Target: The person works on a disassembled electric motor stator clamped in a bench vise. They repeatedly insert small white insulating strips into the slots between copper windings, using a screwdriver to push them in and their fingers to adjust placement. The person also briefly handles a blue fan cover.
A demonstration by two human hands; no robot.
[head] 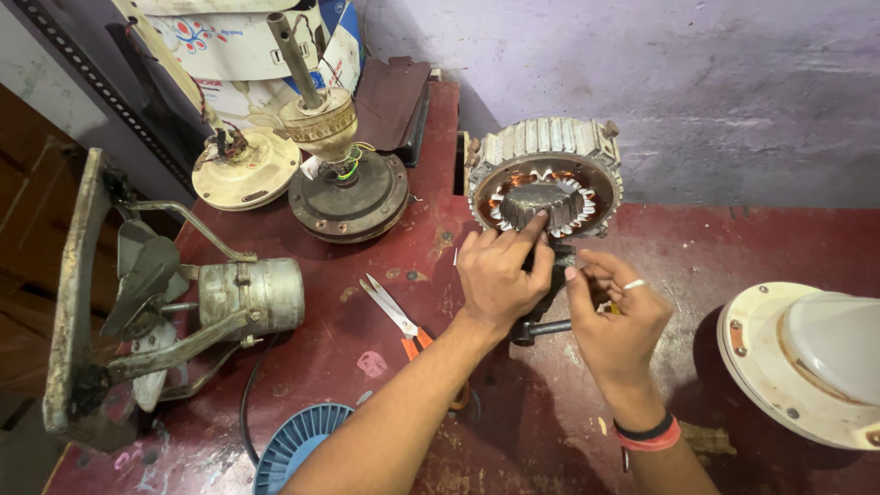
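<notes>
On the dark red bench (733,247) a round fan motor (544,177) stands on edge against the wall, its ribbed metal rim around copper windings and a toothed metal core. The left hand (500,275) rests fingertips on that core, its grip loosely curled around a dark stand below the motor. The right hand (616,316), wearing a ring, pinches something small just beside the stand; what it grasps is too hidden to tell. Orange-handled scissors (396,316) lie just left of the left wrist. Farther left sits a grey exhaust fan (174,307); a cream fan housing (807,362) lies at right.
</notes>
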